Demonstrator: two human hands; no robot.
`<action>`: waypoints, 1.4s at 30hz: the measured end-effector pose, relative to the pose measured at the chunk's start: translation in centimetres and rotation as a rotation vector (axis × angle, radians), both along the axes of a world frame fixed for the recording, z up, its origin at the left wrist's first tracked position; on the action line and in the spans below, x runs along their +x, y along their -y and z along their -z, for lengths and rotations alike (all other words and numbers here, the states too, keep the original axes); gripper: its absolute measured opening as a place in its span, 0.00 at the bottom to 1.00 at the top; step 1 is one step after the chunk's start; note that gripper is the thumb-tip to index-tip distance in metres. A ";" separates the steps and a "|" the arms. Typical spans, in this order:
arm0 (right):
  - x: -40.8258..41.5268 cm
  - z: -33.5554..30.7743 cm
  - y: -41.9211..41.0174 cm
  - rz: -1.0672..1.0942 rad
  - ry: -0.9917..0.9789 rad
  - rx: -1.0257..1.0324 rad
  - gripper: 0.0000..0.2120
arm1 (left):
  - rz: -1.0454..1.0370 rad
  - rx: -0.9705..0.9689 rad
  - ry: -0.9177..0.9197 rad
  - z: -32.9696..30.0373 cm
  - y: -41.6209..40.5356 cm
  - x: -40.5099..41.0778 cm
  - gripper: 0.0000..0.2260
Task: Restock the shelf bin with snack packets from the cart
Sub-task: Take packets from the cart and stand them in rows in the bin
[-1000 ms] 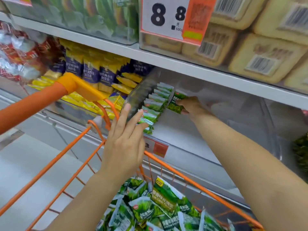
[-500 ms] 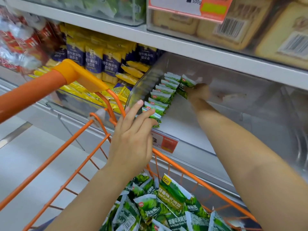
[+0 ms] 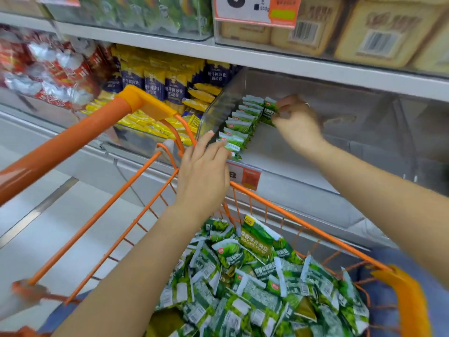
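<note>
1. Snack packets (image 3: 243, 276), small green ones, lie heaped in the orange cart (image 3: 303, 227) at the bottom of the view, so most of the stock has yet to reach the shelf.
2. A single row of packets (image 3: 239, 124) stands upright along the left wall of the clear shelf bin (image 3: 218, 103); the rest of the bin floor to the right of the row is bare.
3. The right hand (image 3: 297, 125) pinches one green packet (image 3: 269, 112) between thumb and fingertips, holding it just to the right of the far end of the row.
4. A second ago that packet was lower and nearer the middle of the row. Half a second ago it was up at the back, and now it sits upright beside the rearmost packets.
5. My reading is that a second row is being started at the back of the bin, and the packet is about to be let go.
6. The left hand (image 3: 204, 166) has moved forward from above the cart rim. Its fingers are now straight and close together, with the tips resting against the front packets of the row and gripping nothing.
7. It seems to be steadying the row so the packets do not topple forward.
8. The bin is only a small part filled, so many more trips to the cart are likely.
</note>
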State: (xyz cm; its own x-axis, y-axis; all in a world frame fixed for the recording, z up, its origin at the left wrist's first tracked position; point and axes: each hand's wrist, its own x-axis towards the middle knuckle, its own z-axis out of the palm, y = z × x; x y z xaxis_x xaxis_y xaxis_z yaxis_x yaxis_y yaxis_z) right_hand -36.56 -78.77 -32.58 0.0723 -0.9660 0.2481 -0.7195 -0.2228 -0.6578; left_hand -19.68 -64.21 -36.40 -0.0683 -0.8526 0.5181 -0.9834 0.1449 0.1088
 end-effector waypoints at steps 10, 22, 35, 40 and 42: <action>-5.0 1.7 -17.3 -0.366 -0.180 -0.106 0.11 | -0.108 0.811 -0.057 -2.3 -7.2 -2.8 0.13; -5.6 2.5 -17.4 -0.474 -0.181 -0.036 0.19 | 0.133 0.864 -0.603 -1.6 -8.1 -0.6 0.06; -4.9 2.9 -19.7 -0.573 -0.078 -0.193 0.24 | 0.282 0.497 -1.032 -6.5 -11.0 -2.9 0.03; -5.3 3.4 -19.7 -0.585 -0.146 -0.235 0.23 | 0.358 0.514 -0.860 -6.3 -10.3 -4.0 0.03; -5.3 3.2 -19.6 -0.581 -0.119 -0.231 0.23 | 0.356 0.473 -0.875 -6.2 -9.6 -4.1 0.04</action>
